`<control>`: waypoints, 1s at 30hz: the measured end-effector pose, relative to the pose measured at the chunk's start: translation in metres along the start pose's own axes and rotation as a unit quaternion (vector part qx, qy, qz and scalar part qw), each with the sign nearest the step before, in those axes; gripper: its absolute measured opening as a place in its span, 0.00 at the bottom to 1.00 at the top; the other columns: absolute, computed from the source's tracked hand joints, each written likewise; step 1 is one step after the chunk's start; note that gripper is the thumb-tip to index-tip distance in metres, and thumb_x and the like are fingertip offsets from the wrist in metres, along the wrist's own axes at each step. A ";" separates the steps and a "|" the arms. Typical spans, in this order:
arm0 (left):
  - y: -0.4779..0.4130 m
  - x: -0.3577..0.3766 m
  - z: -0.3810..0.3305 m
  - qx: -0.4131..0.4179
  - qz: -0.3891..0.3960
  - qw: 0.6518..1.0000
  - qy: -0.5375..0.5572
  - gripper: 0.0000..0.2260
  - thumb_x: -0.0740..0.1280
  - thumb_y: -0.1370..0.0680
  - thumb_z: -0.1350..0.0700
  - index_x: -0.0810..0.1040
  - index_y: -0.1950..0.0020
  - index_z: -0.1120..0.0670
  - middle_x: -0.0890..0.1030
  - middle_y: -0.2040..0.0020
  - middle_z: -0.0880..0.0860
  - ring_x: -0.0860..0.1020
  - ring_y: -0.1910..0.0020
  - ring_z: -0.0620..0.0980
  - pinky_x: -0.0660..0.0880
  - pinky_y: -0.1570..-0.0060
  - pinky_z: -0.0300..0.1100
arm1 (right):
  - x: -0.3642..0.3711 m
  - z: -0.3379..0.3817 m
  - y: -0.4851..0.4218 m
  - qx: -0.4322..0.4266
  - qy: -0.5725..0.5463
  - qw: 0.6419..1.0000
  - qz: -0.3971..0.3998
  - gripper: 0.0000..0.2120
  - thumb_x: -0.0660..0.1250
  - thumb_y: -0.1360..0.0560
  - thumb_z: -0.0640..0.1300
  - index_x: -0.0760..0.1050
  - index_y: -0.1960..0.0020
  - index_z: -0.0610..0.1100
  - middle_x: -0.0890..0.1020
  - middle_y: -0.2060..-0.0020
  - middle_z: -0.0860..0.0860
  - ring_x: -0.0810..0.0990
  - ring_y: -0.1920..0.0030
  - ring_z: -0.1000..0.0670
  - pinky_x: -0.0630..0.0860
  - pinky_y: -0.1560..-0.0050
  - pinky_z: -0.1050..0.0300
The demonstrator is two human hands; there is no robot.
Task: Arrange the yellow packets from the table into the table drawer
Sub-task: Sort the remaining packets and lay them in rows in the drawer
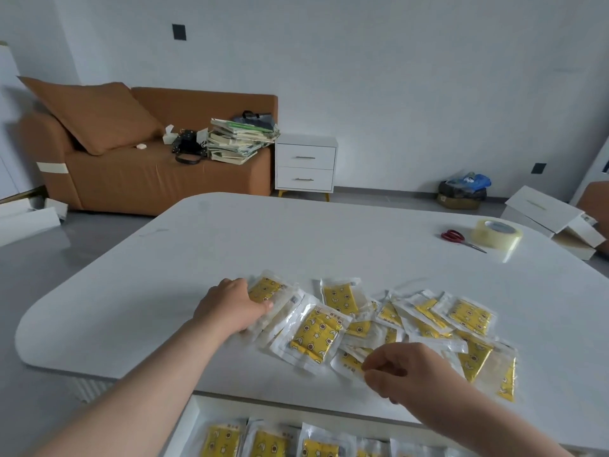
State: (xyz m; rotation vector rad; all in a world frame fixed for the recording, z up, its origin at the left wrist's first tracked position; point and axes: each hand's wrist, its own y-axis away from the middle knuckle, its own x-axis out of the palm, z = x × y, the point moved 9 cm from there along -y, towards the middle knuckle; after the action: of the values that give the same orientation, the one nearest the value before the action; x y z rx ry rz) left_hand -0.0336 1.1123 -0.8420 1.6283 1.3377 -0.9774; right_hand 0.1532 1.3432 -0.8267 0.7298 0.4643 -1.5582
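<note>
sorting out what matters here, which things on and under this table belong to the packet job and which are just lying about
Part of the job:
- yellow packets in clear plastic wrap, scattered on the table
- open white table drawer, some packets already inside
- left hand and right hand, both on packets

Just lying about:
- red-handled scissors
- roll of clear packing tape

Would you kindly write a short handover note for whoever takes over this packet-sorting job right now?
Left hand: resting on the leftmost packet of the pile, grip unclear.
Right hand: pinching the edge of a near packet.
Yellow packets: most lie spread and overlapping on the white table.
Done: a row of packets already lies in the open drawer at the near edge.
Left: move the rest of the pile into the drawer.
</note>
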 end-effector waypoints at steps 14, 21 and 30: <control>-0.014 0.006 0.013 -0.023 0.028 0.989 0.140 0.21 0.78 0.37 0.45 0.74 0.55 0.54 0.80 0.56 0.52 0.79 0.58 0.51 0.72 0.64 0.40 | 0.003 -0.007 0.000 0.016 -0.004 1.000 -0.008 0.03 0.69 0.26 0.49 0.80 0.58 0.54 0.81 0.71 0.63 0.77 0.69 0.65 0.72 0.63 0.70; -0.010 0.001 0.008 -0.016 0.028 0.987 0.155 0.21 0.79 0.36 0.49 0.70 0.55 0.53 0.76 0.54 0.50 0.76 0.56 0.49 0.69 0.64 0.42 | 0.003 -0.007 0.001 0.019 0.005 1.000 -0.007 0.03 0.69 0.26 0.49 0.81 0.57 0.54 0.80 0.71 0.65 0.77 0.68 0.66 0.72 0.64 0.70; -0.013 -0.001 0.014 -0.023 0.046 0.954 0.296 0.08 0.74 0.28 0.59 0.75 0.56 0.57 0.79 0.58 0.54 0.77 0.62 0.49 0.70 0.65 0.40 | 0.006 -0.004 0.002 0.016 0.020 1.000 -0.001 0.04 0.68 0.25 0.49 0.80 0.57 0.55 0.80 0.70 0.59 0.75 0.71 0.66 0.72 0.66 0.70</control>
State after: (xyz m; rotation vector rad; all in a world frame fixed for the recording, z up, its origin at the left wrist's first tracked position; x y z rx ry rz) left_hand -0.0480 1.1007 -0.8474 2.0154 1.6313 -0.4009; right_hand 0.1555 1.3412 -0.8340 0.7861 0.4699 -1.5585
